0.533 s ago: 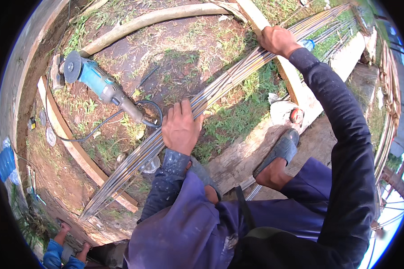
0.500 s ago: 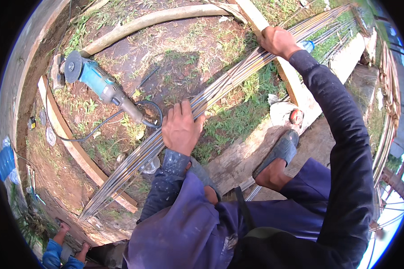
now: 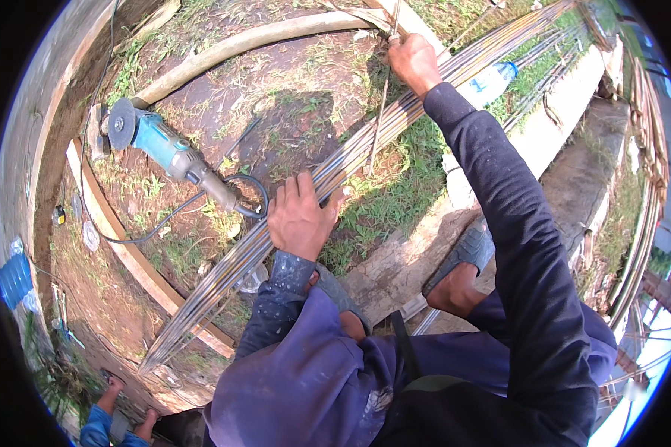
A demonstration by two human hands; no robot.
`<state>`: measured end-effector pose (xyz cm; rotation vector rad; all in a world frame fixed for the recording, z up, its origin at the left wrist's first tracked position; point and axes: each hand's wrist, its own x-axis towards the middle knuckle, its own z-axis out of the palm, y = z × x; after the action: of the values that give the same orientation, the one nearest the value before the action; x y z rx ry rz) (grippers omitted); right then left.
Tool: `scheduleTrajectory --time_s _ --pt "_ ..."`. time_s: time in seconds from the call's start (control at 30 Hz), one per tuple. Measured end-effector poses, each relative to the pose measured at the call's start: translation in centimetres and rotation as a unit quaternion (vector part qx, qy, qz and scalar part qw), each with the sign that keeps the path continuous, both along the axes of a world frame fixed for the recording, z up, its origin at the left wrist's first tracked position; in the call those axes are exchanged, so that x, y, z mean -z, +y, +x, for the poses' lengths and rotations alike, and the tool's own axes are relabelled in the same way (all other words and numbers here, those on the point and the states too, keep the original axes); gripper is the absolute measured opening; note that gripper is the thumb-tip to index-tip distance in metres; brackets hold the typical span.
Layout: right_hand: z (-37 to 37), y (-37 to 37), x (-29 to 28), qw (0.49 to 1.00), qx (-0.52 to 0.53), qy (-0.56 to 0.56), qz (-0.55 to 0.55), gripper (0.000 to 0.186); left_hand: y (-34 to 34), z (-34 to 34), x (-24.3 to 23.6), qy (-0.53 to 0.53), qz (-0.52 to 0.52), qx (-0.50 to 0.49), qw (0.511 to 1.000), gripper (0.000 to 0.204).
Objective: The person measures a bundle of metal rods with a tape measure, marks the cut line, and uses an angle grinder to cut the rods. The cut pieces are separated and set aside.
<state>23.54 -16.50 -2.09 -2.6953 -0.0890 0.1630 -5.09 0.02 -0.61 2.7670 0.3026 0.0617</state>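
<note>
Sorting thin steel rods by hand – one rod being drawn out of the bundle.

My left hand (image 3: pixel 300 220) presses flat, fingers spread, on the rod bundle (image 3: pixel 365 145) lying slantwise over grass and a plank; my right hand (image 3: pixel 414 63) is closed round a single rod (image 3: pixel 381 119) raised off the rest. I judge the next move needs a steady lift while the left pins the bundle – the blue angle grinder (image 3: pixel 164 149) lies idle nearby.
</note>
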Motion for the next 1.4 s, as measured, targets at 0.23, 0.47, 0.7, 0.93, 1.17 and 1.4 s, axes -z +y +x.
scheduleTrajectory --time_s 0.23,0.47,0.7,0.93,1.17,1.4 --pt "-1.6 4.8 0.7 0.983 -0.003 -0.15 0.101 0.038 0.0 0.1 0.0 -0.021 -0.005 -0.002 1.0 0.054" --pt "-1.0 5.4 1.5 0.989 0.033 -0.126 0.068 0.038 0.0 0.2 0.1 -0.011 0.0 -0.012 1.0 0.051" --pt "1.6 4.5 3.5 0.971 0.035 -0.234 0.025 0.032 -0.2 0.3 0.5 -0.038 0.007 -0.006 0.999 0.048" --pt "3.7 4.6 5.4 0.948 -0.022 -0.317 -0.032 0.028 -0.3 0.4 0.5 -0.038 0.003 -0.016 0.999 0.047" --pt "7.3 3.8 6.9 0.934 -0.034 -0.347 -0.082 0.027 -0.5 0.9 0.7 -0.034 0.014 -0.009 0.999 0.046" --pt "4.0 7.6 0.6 0.976 0.073 -0.153 0.138 0.027 0.1 0.0 0.8 -0.037 0.042 -0.027 0.998 0.046"
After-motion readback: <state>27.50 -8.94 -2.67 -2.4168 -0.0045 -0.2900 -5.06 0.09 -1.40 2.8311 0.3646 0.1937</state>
